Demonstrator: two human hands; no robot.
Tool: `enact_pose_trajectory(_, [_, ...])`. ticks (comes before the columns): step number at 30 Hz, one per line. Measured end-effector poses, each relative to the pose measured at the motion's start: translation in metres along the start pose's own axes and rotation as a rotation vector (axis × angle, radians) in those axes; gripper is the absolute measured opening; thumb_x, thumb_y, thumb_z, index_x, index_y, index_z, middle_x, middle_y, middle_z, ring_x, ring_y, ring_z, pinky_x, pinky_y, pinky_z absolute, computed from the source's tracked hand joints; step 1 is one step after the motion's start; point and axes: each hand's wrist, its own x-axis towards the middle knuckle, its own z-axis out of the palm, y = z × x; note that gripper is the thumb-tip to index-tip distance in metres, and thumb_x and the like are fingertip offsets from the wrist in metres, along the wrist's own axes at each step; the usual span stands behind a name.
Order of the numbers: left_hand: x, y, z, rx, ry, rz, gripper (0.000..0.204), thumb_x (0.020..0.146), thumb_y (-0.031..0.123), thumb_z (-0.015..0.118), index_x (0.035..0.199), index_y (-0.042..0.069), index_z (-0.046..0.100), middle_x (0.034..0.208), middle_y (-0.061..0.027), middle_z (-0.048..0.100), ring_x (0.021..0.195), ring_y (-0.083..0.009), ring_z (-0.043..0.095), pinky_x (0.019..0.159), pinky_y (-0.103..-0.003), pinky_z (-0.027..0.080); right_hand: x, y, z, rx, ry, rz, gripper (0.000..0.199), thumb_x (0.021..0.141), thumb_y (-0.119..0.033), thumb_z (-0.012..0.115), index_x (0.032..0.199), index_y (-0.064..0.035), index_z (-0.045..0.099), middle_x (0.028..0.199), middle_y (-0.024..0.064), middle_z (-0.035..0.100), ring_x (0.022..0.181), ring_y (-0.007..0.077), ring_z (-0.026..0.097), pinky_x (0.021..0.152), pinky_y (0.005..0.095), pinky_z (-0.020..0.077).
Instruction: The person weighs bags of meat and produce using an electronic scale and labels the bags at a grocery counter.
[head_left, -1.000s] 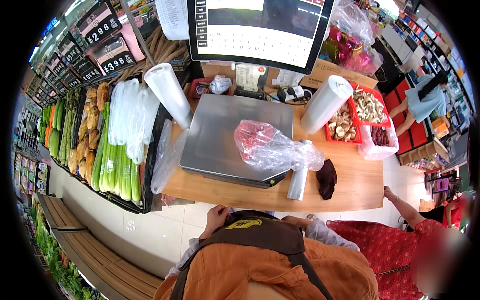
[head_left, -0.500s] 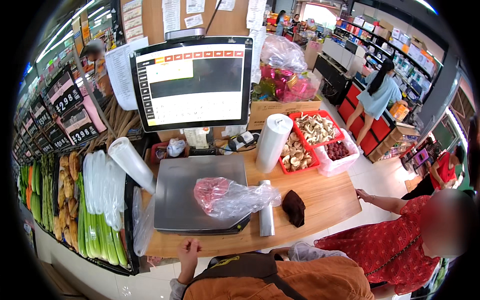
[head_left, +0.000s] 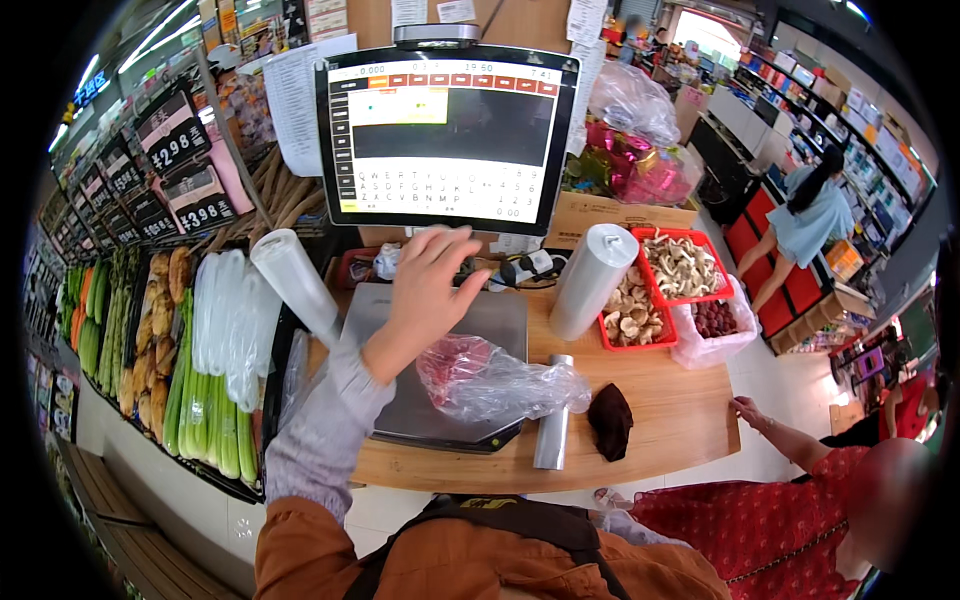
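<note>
Currently, we are raising our left hand (head_left: 428, 290) at the centre of the frame, above the steel scale platter (head_left: 500, 320) and just below the touchscreen (head_left: 448, 135). Its grip is wide: the fingers (head_left: 462, 248) are spreading apart and holding nothing. The grey sleeve (head_left: 325, 425) is running down from it to the lower left of the frame. We are not seeing our right hand in the frame.

We are locating the clear plastic bag of red meat (head_left: 490, 378) right of the hand, lying on the platter with its twisted end hanging over the platter's right edge onto the wooden bench (head_left: 660, 400). A short metallic roll (head_left: 552, 425) is lying just beside the bag end, and a dark cloth (head_left: 610, 420) is resting right of that roll.

A tall roll of clear bags (head_left: 590, 280) is standing upright at centre right, next to red trays of mushrooms (head_left: 660, 290). A second bag roll (head_left: 295, 285) is tilting left of the platter. Bagged celery and other vegetables (head_left: 200, 390) are filling the left of the frame. Another person's hand (head_left: 745, 410) is resting on the right edge of the bench.
</note>
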Motion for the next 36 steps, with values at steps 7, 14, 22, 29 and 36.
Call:
enact_pose_trajectory(7, [0.035,-0.013,0.042,0.275,-0.07,0.076,0.044,0.078,0.027,0.065,0.112,0.001,0.057,0.129,-0.015,0.049,0.121,-0.034,0.039,0.099,-0.046,0.031,-0.084,-0.066,-0.053,-0.263,0.348,-0.13,0.054,0.085,-0.053,0.052,0.086,-0.0009,0.065,0.064,0.0076,0.065,0.056,0.0221,0.063,0.053,0.0345,0.0507])
enact_pose_trajectory(14, [0.04,-0.013,0.061,0.306,-0.069,0.068,0.048,0.077,0.027,0.066,0.115,-0.001,0.056,0.129,-0.0201,0.047,0.123,-0.0374,0.037,0.1,-0.049,0.029,-0.201,-0.195,-0.126,0.193,0.464,-0.466,0.028,0.089,-0.027,0.058,0.082,-0.0003,0.06,0.059,0.0056,0.056,0.054,0.0124,0.056,0.052,0.0286,0.0445])
enact_pose_trajectory(22, [0.036,-0.012,0.062,0.323,-0.074,0.056,0.047,0.075,0.026,0.068,0.115,0.002,0.057,0.131,-0.0196,0.046,0.127,-0.0367,0.033,0.104,-0.05,0.025,-0.208,-0.282,-0.17,-0.255,1.103,-0.886,0.03,0.08,-0.028,0.068,0.097,-0.0052,0.057,0.09,0.0114,0.062,0.077,0.0253,0.061,0.068,0.0373,0.0476])
enact_pose_trajectory(29, [0.014,-0.007,0.023,0.237,-0.019,0.06,0.04,0.073,0.023,0.069,0.108,0.006,0.059,0.117,-0.0107,0.056,0.12,-0.0343,0.04,0.099,-0.046,0.031,-0.127,-0.296,-0.179,-0.713,1.117,-0.479,0.046,0.074,-0.037,0.068,0.105,-0.0047,0.056,0.1,0.0154,0.062,0.087,0.0311,0.062,0.085,0.0495,0.0427])
enact_pose_trajectory(36, [-0.025,-0.015,-0.031,0.211,0.043,-0.044,0.034,0.073,0.016,0.068,0.105,0.006,0.059,0.105,-0.009,0.061,0.113,-0.0338,0.047,0.096,-0.045,0.034,-0.133,-0.34,-0.183,-0.392,1.052,-0.852,0.017,0.083,-0.016,0.054,0.095,-0.0045,0.055,0.086,0.0181,0.061,0.081,0.0385,0.059,0.07,0.0464,0.0471])
